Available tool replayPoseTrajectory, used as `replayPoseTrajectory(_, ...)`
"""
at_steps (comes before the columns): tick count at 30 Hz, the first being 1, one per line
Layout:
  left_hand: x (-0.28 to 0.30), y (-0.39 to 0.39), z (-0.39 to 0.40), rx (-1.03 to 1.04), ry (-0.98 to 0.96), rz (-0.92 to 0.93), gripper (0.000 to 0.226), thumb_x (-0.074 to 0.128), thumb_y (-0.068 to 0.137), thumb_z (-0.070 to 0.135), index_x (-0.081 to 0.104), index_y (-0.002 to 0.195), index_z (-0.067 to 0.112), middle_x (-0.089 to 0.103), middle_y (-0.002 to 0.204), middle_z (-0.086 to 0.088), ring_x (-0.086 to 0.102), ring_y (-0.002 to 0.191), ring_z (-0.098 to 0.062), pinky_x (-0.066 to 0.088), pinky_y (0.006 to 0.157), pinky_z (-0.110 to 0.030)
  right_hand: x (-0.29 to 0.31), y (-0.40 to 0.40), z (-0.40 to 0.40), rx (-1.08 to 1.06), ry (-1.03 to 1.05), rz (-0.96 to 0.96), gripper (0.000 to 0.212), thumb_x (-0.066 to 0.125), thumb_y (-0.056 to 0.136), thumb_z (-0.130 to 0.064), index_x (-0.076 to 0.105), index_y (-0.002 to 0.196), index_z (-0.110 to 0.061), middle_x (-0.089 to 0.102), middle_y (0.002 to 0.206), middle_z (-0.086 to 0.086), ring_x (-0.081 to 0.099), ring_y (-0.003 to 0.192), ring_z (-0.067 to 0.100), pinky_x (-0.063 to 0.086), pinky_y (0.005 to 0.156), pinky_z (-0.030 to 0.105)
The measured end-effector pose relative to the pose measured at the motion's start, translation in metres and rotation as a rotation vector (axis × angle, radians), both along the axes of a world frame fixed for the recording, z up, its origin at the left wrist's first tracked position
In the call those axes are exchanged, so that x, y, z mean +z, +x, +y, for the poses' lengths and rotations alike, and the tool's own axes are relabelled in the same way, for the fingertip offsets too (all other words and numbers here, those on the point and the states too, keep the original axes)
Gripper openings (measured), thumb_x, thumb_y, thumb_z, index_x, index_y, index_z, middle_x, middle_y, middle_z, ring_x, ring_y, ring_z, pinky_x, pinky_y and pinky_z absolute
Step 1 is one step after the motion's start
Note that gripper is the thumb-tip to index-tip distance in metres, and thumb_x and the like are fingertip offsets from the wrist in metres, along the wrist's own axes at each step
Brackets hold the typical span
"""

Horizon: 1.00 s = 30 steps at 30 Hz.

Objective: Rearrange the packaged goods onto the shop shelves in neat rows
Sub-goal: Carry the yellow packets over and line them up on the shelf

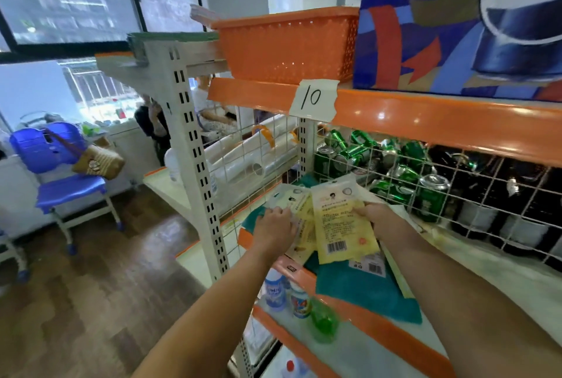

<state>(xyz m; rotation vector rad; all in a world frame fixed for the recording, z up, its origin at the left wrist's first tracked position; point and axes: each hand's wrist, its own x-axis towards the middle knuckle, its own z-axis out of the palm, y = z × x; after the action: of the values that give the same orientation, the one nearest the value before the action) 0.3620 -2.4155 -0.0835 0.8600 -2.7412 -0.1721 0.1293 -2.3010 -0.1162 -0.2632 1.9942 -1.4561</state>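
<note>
Head view, hands: both arms reached forward over the middle shelf (501, 268).
Left hand (275, 227): fingers curled down onto a pale packet (289, 198), pinching its near edge; that packet lay flat in a loose stack on the shelf.
Right hand (375, 212): fingers and thumb closed on the right edge of a yellow packet (342, 225), held tilted, barcode end toward the person.
Yellow packet: between the two hands, overlapping the stack under the left hand; whether it touched the shelf could not be told.
Teal cloths (365, 289): under and nearer than the right hand, hanging over the orange shelf lip.
Barcode packet (369, 266): just below the yellow packet, lying on the teal cloths.
Green cans (395, 170): beyond the right hand, behind a white wire divider (474, 195), tumbled, one upright near the front.
Dark bottles (498, 204): further right of the right hand, standing behind the same wire.
Plastic rolls (252, 155): beyond the left hand, behind a wire panel.
Small bottles (287, 294): below the left forearm, on the lower shelf.
Orange basket (289, 43): above both hands, on the top shelf, beside a blue printed carton (441, 27).
Tape label "10" (313, 99): on the orange shelf edge above the hands.
Blue chair (57, 170): far left of the left hand, carrying a brown bag (98, 163).
</note>
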Motion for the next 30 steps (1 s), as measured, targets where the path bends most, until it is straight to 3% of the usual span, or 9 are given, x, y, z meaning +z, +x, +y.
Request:
replayPoseTrajectory(2, 0.001, 0.006, 0.002, -0.042, -0.014, -0.011, 0.035, 0.035, 0.099, 0.034, 0.052, 0.119, 0.012, 0.056, 0.121, -0.01, 0.05, 0.112, -0.025, 0.044, 0.096, -0.04, 0.02, 0.035, 0.021, -0.042, -0.021, 0.001, 0.026, 0.067, 0.084, -0.009, 0.063, 0.108, 0.001, 0.067, 0.107, 0.017, 0.065, 0.099, 0.034, 0.051, 0.092, 0.05)
replayPoseTrajectory(7, -0.004, 0.014, 0.015, -0.147, -0.029, -0.033, 0.033, 0.037, 0.097, 0.032, 0.051, 0.118, 0.011, 0.055, 0.122, -0.009, 0.05, 0.114, -0.025, 0.045, 0.095, -0.039, 0.027, 0.079, 0.066, -0.214, -0.123, -0.029, 0.038, 0.062, 0.087, 0.001, 0.053, 0.123, 0.008, 0.06, 0.12, 0.023, 0.06, 0.108, 0.04, 0.045, 0.096, 0.057)
replayPoseTrajectory(12, -0.012, 0.005, 0.049, -0.269, -0.093, -0.045, 0.034, 0.036, 0.098, 0.03, 0.05, 0.124, 0.012, 0.052, 0.13, -0.008, 0.047, 0.121, -0.027, 0.036, 0.101, -0.038, 0.027, 0.114, 0.125, -0.392, -0.126, -0.032, 0.032, 0.059, 0.089, 0.001, 0.057, 0.12, 0.005, 0.062, 0.117, 0.022, 0.061, 0.108, 0.04, 0.047, 0.095, 0.053)
replayPoseTrajectory(16, -0.012, -0.005, 0.088, -0.383, -0.108, -0.071, 0.031, 0.039, 0.098, 0.029, 0.051, 0.121, 0.013, 0.055, 0.121, -0.007, 0.052, 0.11, -0.024, 0.041, 0.089, -0.033, 0.02, 0.127, 0.179, -0.521, -0.205, -0.06, 0.038, 0.059, 0.088, 0.004, 0.053, 0.125, 0.006, 0.06, 0.12, 0.026, 0.06, 0.11, 0.04, 0.049, 0.091, 0.051)
replayPoseTrajectory(23, -0.011, -0.034, 0.164, -0.559, -0.13, -0.085, 0.03, 0.037, 0.099, 0.033, 0.054, 0.115, 0.014, 0.058, 0.116, -0.004, 0.053, 0.11, -0.024, 0.043, 0.091, -0.036, 0.008, 0.127, 0.278, -0.664, -0.231, -0.079, 0.045, 0.062, 0.085, 0.003, 0.052, 0.129, 0.003, 0.063, 0.117, 0.025, 0.063, 0.103, 0.04, 0.049, 0.091, 0.058)
replayPoseTrajectory(27, -0.012, -0.05, 0.215, -0.649, -0.088, -0.107, 0.028, 0.034, 0.099, 0.029, 0.051, 0.112, 0.012, 0.053, 0.114, -0.004, 0.05, 0.112, -0.026, 0.039, 0.093, -0.039, 0.014, 0.142, 0.332, -0.716, -0.264, -0.071, 0.035, 0.057, 0.089, 0.002, 0.054, 0.124, 0.002, 0.063, 0.115, 0.024, 0.062, 0.106, 0.041, 0.049, 0.091, 0.057)
replayPoseTrajectory(30, -0.018, -0.06, 0.258, -0.713, -0.053, -0.141, 0.027, 0.034, 0.098, 0.029, 0.051, 0.112, 0.014, 0.055, 0.117, -0.005, 0.05, 0.113, -0.026, 0.04, 0.094, -0.04, 0.012, 0.154, 0.372, -0.737, -0.303, -0.082, 0.026, 0.055, 0.091, -0.001, 0.057, 0.118, -0.002, 0.067, 0.108, 0.021, 0.066, 0.094, 0.038, 0.054, 0.081, 0.056)
